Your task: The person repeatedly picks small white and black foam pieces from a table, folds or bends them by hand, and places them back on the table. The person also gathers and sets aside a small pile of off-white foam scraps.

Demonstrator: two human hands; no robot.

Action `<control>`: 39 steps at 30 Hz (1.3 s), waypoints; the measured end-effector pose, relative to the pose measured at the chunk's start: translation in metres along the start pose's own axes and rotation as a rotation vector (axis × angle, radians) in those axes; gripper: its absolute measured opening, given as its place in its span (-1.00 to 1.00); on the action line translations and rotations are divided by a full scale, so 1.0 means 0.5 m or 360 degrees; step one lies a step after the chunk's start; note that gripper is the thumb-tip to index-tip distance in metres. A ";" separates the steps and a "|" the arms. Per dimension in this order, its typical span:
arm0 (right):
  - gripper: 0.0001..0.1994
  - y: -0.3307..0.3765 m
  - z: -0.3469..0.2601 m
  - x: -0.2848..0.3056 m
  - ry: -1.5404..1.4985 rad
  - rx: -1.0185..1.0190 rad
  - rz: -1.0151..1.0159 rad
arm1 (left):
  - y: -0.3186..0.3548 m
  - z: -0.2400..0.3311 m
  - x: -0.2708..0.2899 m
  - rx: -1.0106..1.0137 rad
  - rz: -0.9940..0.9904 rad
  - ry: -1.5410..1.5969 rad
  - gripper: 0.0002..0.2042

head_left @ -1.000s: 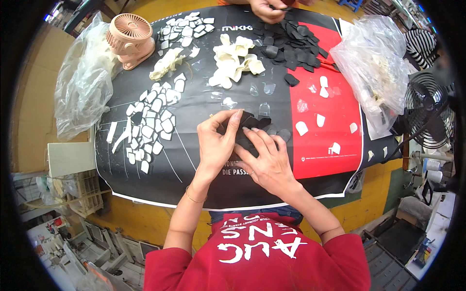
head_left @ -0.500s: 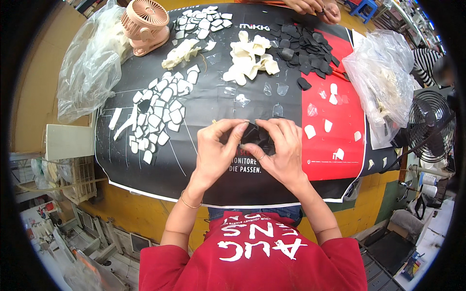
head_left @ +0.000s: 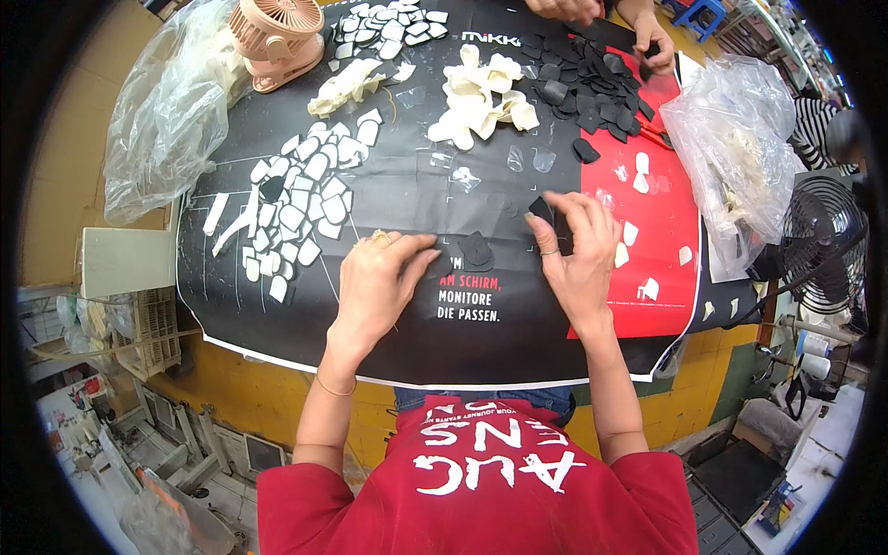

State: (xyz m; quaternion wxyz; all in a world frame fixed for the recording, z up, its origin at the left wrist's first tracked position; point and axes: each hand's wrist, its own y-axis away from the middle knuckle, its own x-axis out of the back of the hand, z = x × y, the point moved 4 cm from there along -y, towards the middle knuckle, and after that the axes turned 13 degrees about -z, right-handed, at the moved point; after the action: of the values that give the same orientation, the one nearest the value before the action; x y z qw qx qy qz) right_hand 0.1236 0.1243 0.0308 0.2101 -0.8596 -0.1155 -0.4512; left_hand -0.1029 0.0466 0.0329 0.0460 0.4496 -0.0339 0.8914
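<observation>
Between my hands, two or so small black rounded pieces [head_left: 475, 248] lie overlapped on the black printed sheet [head_left: 416, 347]. My right hand [head_left: 581, 254], to the right of them, pinches another black piece [head_left: 540, 209] between thumb and fingertips. On the other side, my left hand [head_left: 381, 280] has thumb and forefinger pressed together low over the sheet; anything between them is too small to make out. Left of that hand spreads a pile of white rounded pieces with dark edges [head_left: 314, 166]. Beyond my right hand is a heap of black pieces [head_left: 592, 88].
Cream fabric-like pieces [head_left: 481, 97] lie at the far middle. A pink fan [head_left: 277, 42] and a plastic bag [head_left: 171, 120] stand far left. Another bag [head_left: 731, 129] rests right, by a black fan [head_left: 821, 240]. Across the table, a co-worker's hand [head_left: 653, 46] holds a dark piece.
My hands have moved apart from over the black pieces, which now lie on the sheet. The right one went right with a black piece. The co-worker's hands have separated.
</observation>
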 end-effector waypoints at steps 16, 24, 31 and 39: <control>-0.71 0.096 -0.087 -0.042 0.0257 0.0399 -0.0439 | -0.048 0.028 -0.046 -0.0361 0.0055 -0.0490 -0.78; -0.69 0.090 -0.078 -0.018 0.0183 0.0544 -0.0424 | -0.044 -0.007 -0.009 0.0033 0.0267 -0.0517 -0.75; -0.71 -0.026 0.030 0.053 0.0370 0.0173 -0.0159 | -0.032 0.012 0.011 -0.0052 0.0439 -0.0333 -0.83; -0.68 -0.101 0.106 0.050 0.0151 -0.0131 -0.0576 | -0.055 0.080 -0.042 -0.0323 0.0205 -0.0088 -0.82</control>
State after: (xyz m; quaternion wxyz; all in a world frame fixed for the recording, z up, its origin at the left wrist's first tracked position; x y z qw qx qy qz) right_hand 0.1565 0.1939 0.0377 0.0953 -0.8105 -0.2395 -0.5260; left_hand -0.0553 0.0686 0.0403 0.0331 0.4639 -0.1540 0.8718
